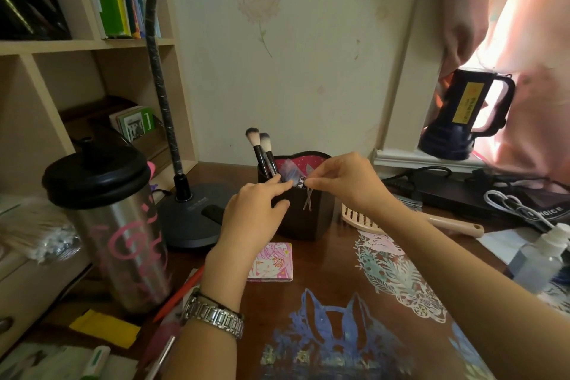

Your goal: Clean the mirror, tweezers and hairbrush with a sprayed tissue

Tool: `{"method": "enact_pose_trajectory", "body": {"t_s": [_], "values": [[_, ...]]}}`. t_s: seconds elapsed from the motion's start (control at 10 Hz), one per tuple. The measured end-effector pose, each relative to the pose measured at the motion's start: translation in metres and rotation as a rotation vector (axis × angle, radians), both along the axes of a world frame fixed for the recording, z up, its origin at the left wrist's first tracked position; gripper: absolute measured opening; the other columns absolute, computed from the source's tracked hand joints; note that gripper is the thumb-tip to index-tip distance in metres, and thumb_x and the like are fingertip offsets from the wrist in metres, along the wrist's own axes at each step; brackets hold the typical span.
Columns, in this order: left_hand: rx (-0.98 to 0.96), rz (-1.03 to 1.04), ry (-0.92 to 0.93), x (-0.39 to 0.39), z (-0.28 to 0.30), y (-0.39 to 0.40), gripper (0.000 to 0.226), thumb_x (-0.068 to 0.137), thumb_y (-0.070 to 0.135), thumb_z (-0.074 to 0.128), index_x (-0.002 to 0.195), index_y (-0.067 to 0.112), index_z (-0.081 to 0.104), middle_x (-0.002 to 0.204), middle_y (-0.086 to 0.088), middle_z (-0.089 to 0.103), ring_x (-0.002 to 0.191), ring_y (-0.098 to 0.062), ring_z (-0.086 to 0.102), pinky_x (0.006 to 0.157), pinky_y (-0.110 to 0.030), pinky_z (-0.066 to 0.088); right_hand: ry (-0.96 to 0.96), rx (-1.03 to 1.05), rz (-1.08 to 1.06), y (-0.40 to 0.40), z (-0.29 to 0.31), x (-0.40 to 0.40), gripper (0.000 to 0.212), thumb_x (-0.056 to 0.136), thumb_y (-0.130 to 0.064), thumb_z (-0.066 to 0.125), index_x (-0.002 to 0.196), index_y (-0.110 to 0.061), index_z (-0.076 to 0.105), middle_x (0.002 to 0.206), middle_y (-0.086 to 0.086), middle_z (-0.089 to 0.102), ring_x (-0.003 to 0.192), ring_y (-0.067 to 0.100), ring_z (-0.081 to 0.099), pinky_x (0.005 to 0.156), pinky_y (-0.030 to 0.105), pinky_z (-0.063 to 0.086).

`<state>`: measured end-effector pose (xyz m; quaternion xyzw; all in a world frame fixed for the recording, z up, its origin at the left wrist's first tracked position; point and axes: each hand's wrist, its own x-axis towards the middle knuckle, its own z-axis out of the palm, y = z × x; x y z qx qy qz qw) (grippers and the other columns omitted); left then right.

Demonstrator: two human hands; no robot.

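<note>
Tweezers (307, 198) step: right hand (345, 182) pinches their top, left hand (257, 213) pinching alongside, above the holder (320, 216). Next, tissue needed.

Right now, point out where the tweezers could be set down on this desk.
Bare dark wood shows between the pink illustrated square card and the white lacy paper cutout, in front of the dark heart-shaped brush holder. It is crowded on the left around the steel tumbler and round black lamp base, and on the right by the clear spray bottle.
</note>
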<state>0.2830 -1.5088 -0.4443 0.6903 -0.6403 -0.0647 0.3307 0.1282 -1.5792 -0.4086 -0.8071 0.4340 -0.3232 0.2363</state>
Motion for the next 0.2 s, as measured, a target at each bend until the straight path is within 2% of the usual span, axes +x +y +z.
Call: {"method": "enact_pose_trajectory", "body": {"t_s": [0.2], "values": [[-0.017, -0.008, 0.035, 0.0006, 0.0017, 0.0012, 0.044, 0.091, 0.026, 0.055, 0.133, 0.036, 0.046, 0.146, 0.011, 0.038, 0.134, -0.020, 0.035, 0.104, -0.041, 0.034, 0.027, 0.044, 0.034, 0.0036, 0.0020, -0.0002, 0.016, 0.081, -0.025, 0.070, 0.094, -0.015, 0.069, 0.089, -0.002, 0.068, 0.079, 0.004, 0.061, 0.068, 0.013, 0.045]]}}
